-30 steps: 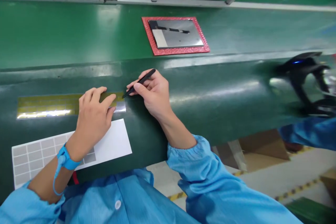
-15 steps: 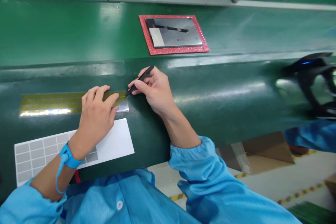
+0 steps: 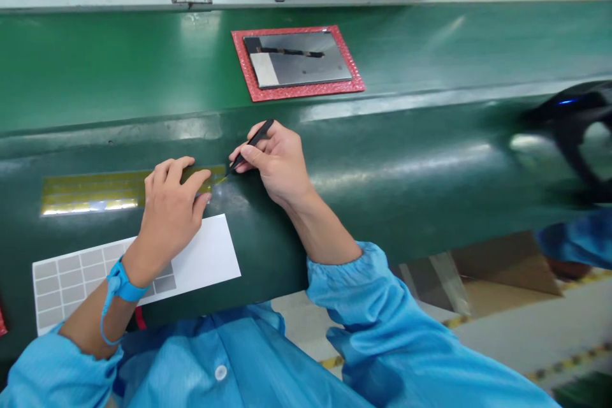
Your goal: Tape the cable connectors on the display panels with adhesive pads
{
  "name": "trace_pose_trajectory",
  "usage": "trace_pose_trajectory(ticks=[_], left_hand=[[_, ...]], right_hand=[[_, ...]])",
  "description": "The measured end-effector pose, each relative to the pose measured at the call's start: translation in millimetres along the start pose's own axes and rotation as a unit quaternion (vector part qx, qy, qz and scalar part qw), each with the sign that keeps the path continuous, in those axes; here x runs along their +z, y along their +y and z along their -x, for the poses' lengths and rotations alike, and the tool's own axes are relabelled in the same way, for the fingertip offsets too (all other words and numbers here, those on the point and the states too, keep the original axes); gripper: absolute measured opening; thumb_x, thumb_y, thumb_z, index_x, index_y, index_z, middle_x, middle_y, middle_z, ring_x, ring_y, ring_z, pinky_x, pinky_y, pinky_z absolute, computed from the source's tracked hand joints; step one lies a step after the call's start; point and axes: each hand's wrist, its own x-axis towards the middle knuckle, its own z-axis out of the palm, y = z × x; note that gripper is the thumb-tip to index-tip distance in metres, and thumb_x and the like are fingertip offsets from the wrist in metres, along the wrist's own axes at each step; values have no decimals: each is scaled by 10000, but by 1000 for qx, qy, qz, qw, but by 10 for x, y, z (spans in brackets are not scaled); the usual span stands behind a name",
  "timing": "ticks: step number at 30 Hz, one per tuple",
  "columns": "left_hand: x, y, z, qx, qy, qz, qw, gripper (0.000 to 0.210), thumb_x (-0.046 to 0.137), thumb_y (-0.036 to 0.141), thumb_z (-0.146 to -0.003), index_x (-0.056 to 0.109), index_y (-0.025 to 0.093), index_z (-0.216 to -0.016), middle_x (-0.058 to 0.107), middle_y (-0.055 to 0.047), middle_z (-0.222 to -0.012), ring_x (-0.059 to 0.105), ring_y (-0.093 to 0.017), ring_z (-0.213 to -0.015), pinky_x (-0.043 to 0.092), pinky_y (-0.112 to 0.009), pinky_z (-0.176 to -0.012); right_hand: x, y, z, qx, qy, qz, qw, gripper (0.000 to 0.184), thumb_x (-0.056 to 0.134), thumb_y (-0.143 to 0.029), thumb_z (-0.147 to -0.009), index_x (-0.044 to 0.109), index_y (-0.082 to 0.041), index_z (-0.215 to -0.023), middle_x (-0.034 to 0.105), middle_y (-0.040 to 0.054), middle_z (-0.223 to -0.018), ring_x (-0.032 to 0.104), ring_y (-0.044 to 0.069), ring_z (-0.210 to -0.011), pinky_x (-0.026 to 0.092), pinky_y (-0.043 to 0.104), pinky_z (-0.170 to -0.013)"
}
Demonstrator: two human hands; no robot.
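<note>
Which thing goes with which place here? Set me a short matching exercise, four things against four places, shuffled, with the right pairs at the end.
Things
1. Black pen-like tool
2. Yellow film sheet
3. Blue wrist strap
4. Flat grey panel

Places
A. On the red bubble sheet
B. Around the left wrist
C. Between the fingers of the right hand
D. Partly covered by the left hand

Right pairs
1-C, 2-D, 3-B, 4-A
</note>
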Motion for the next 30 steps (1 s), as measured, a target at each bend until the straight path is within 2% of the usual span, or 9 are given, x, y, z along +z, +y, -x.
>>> trace_pose_trajectory(ticks=[7,10,12,14,17,21,23,27,30], left_hand=[[-8,-51,29,1,-4,-7,1000,323,668,241,-1032,748,221,-1344,618,-148,-1500,511,-387,-1394,453,-579,-1134],[-175,-49,-3,-25,-48,-7,999,334,629,232,-1035,748,210,-1346,647,-142,-1491,546,-377,-1391,462,-558,-1146],[-358,-9,-162,-42,-72,-12,996,359,566,242,-1053,734,191,-1367,703,-137,-1420,627,-347,-1306,502,-511,-1104],[-536,61,-495,-58,-68,-34,995,397,491,274,-1077,714,177,-1391,742,-138,-1347,679,-331,-1216,523,-481,-1051],[-647,143,-1290,-89,-42,-74,992,441,419,287,-1086,700,153,-1398,731,-165,-1362,661,-349,-1248,484,-470,-1065],[-464,60,-2445,-92,-76,-80,990,342,476,240,-1060,758,145,-1228,755,-164,-1293,665,-314,-1194,468,-401,-1034],[-329,-22,-2897,-80,-104,-80,988,280,580,319,-1065,735,155,-1230,733,-140,-1332,653,-286,-1225,473,-428,-1090],[-165,-159,-3521,-102,-148,-79,980,407,740,488,-1010,702,165,-1256,681,-115,-1381,640,-286,-1291,499,-545,-1151],[-207,-172,-3750,-143,-158,-43,976,370,726,513,-1020,722,156,-1119,732,-81,-1190,697,-243,-1119,562,-478,-1048]], right_hand=[[-64,-120,-22,3,12,-62,998,577,979,-508,-720,540,-234,-976,787,-8,-769,734,134,-604,601,194,-536],[-162,-221,-39,-5,47,-93,995,557,983,-468,-701,555,-225,-963,793,11,-763,748,146,-621,611,195,-540],[-265,-294,-51,-21,83,-110,990,539,981,-431,-691,564,-221,-961,794,21,-760,752,150,-626,617,194,-543],[-376,-356,-58,-50,123,-121,984,519,976,-398,-692,574,-220,-966,794,23,-768,758,152,-638,619,190,-546],[-495,-410,-59,-78,162,-129,975,496,970,-379,-705,578,-226,-967,791,21,-784,757,151,-638,619,190,-550],[-551,-432,-67,-52,193,-153,968,523,975,-384,-664,572,-222,-954,785,26,-766,751,155,-620,613,195,-539],[-578,-441,-89,-43,205,-166,964,520,960,-372,-650,564,-220,-951,784,23,-753,746,154,-605,602,192,-525],[-661,-477,-166,-32,215,-183,959,479,907,-340,-662,546,-219,-954,785,23,-734,719,138,-560,582,183,-512],[-670,-539,-205,-20,219,-198,955,460,873,-325,-685,524,-226,-968,784,12,-736,719,131,-571,583,178,-531]])
